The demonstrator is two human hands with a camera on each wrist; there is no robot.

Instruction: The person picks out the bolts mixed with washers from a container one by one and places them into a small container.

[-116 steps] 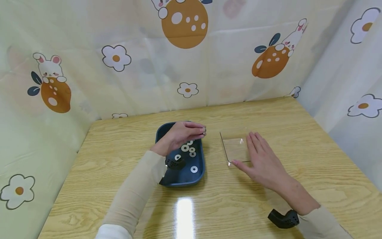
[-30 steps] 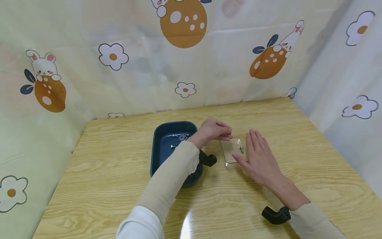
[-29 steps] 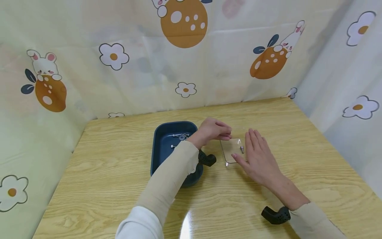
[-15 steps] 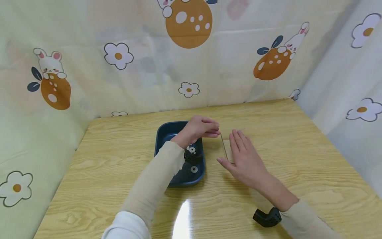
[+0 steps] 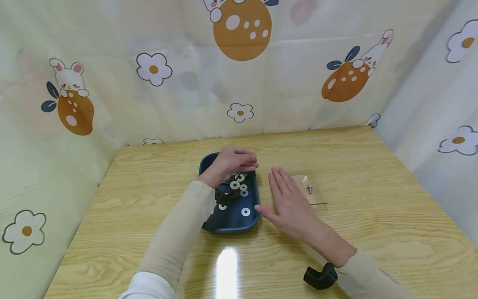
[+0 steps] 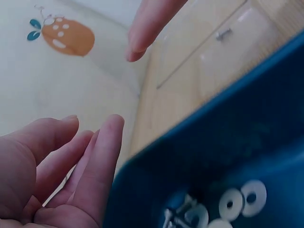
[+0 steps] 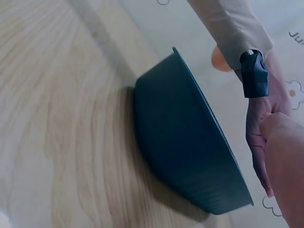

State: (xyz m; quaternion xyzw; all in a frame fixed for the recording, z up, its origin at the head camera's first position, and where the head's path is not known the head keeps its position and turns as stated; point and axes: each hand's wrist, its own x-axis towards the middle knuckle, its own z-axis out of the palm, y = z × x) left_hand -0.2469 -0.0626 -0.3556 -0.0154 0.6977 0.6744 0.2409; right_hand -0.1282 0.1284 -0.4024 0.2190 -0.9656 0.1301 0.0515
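My left hand [image 5: 236, 161] hovers over the far part of a dark blue tray [image 5: 230, 230], fingers loosely bent. In the left wrist view nothing shows between its fingertips. Flat washers [image 5: 245, 211] lie in the tray, and beside them the left wrist view shows a few bolts [image 6: 176, 218]. My right hand [image 5: 290, 205] is held with straight fingers and thumb spread, between the tray and a shallow clear plastic box [image 5: 318, 198]; it holds nothing. It covers the box's left part. A small bolt [image 5: 309, 189] is in the box.
Everything stands on a wood-grain table [image 5: 145, 187]. A patterned curtain [image 5: 186, 104] hangs behind and along both sides. Black curved pieces are worn at both wrists, the right one [image 5: 320, 277] low over the table.
A second ago my left hand was at the clear box; it has drawn back left over the tray. My right hand has moved left from the box's right side toward the tray.
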